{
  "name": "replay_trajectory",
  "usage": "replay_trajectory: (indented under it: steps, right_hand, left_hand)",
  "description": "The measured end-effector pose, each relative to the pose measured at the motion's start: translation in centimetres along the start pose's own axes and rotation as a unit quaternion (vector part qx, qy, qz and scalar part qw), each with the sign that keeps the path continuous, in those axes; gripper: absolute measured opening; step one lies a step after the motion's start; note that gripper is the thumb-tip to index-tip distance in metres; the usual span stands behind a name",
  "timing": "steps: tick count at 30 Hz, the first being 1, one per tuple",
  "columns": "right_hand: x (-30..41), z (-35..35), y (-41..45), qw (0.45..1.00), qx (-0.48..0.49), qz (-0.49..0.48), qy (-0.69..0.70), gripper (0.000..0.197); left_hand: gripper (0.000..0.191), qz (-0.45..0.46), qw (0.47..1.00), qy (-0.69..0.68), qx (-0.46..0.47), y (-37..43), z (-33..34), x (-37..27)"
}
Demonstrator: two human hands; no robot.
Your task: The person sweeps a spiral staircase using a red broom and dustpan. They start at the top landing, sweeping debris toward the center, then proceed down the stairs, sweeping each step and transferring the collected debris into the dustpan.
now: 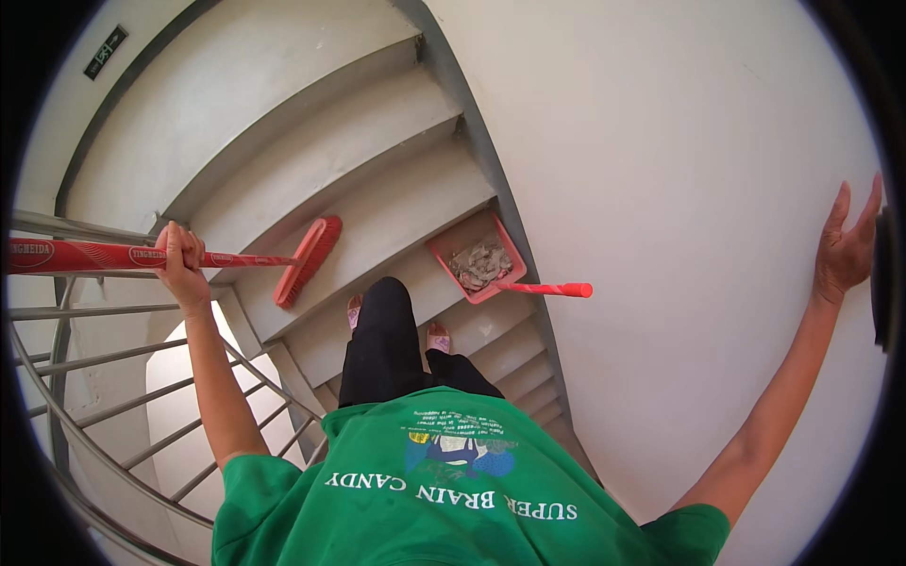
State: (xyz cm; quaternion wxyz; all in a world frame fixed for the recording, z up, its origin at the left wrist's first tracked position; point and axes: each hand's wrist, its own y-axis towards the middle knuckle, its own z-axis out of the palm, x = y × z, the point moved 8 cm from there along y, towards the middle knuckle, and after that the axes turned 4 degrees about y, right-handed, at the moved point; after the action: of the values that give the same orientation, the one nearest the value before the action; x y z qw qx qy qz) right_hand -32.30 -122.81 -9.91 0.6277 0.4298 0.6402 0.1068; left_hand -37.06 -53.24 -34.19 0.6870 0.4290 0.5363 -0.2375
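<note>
My left hand (182, 258) is closed around the red handle of a push broom (308, 262), whose red bristled head rests on a stair step at the left centre. A pinkish-red dustpan (520, 258) with grey debris (483, 264) in it sits on a lower step, close to the wall; its short red handle points right. At the far right my right hand (846, 247) is raised with its fingers apart and nothing in it, near a dark object at the picture's rim. Whether that hand touches the wall or the dark object, I cannot tell.
Pale stair steps (340, 152) run across the view, with more steps below my feet. A metal railing (127, 361) curves along the left. A white wall (658, 177) with a grey skirting band stands on the right. An exit sign (105, 52) hangs at the upper left.
</note>
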Motion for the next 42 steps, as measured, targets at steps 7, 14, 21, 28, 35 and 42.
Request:
replay_trajectory:
  steps: [7, 14, 21, 28, 35, 42]
  right_hand:
    - [15.2, 1.0, -14.1, 0.784, 0.328, 0.291, 0.439, 0.043]
    - [34.8, -2.9, -26.4, 0.455, 0.507, 0.439, 0.585, 0.057]
    - [38.6, -1.5, -31.5, 0.404, 0.446, 0.630, 0.490, 0.026]
    - [35.8, -7.3, -37.4, 0.252, 0.366, 0.739, 0.506, 0.012]
    - [27.9, -21.8, -42.8, 0.248, 0.322, 0.807, 0.428, 0.016]
    - [23.1, -31.7, -47.6, 0.271, 0.358, 0.829, 0.332, 0.018]
  left_hand:
    - [0.035, 0.015, 1.000, 0.000, 0.026, -1.6, -0.8, -0.9]
    - [0.034, 0.006, 0.999, 0.002, 0.050, -1.8, 0.2, -0.8]
    - [0.035, 0.010, 0.998, 0.011, 0.059, -2.7, 0.7, -0.8]
    - [0.035, 0.012, 0.997, 0.017, 0.078, -2.7, 0.8, -0.6]
    - [0.037, 0.004, 0.997, 0.013, 0.080, -2.3, 0.0, -1.0]
    - [0.036, -0.002, 0.995, 0.030, 0.091, -3.5, 1.5, -1.6]
